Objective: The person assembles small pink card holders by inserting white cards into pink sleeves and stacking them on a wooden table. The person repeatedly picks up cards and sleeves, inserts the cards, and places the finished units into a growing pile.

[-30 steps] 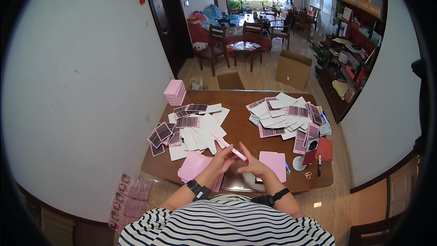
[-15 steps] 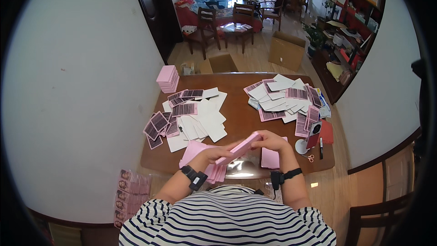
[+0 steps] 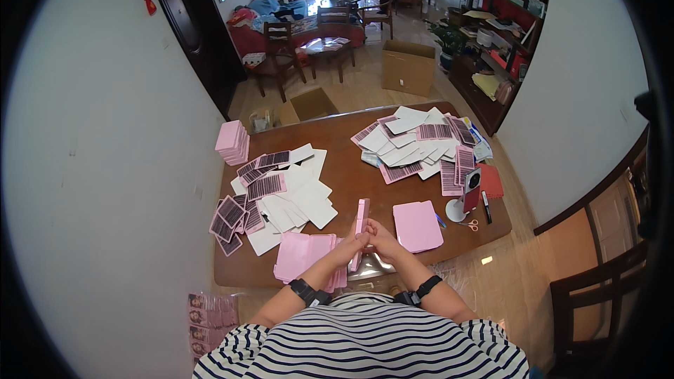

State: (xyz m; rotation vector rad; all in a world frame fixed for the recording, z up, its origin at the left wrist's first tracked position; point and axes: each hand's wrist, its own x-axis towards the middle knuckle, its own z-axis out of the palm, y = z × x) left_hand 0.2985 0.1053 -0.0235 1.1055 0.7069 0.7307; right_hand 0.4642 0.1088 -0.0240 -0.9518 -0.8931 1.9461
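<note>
A thin stack of pink cards (image 3: 362,212) stands on edge at the table's front, held between my two hands. Its left side is gripped by my left hand (image 3: 347,248), while the fingers of my right hand (image 3: 382,240) close on it from the right. Beside my left hand lies a loose, fanned heap of pink cards (image 3: 302,255). A neater pile of pink cards (image 3: 418,227) rests flat to the right of my right hand. Parts of the held stack are covered by my fingers.
White cards (image 3: 302,196) and black-striped pink cards (image 3: 267,186) spread over the table's left; a similar heap (image 3: 414,144) covers the back right. A pink block stack (image 3: 232,142) stands at the far left corner. A phone on a stand (image 3: 472,189), scissors (image 3: 472,225) and pen (image 3: 486,207) sit right.
The pink stack has turned from a slanted, nearly flat pose to upright on edge. My hands have drawn together, and my right hand has moved off the right pile. The view has shifted.
</note>
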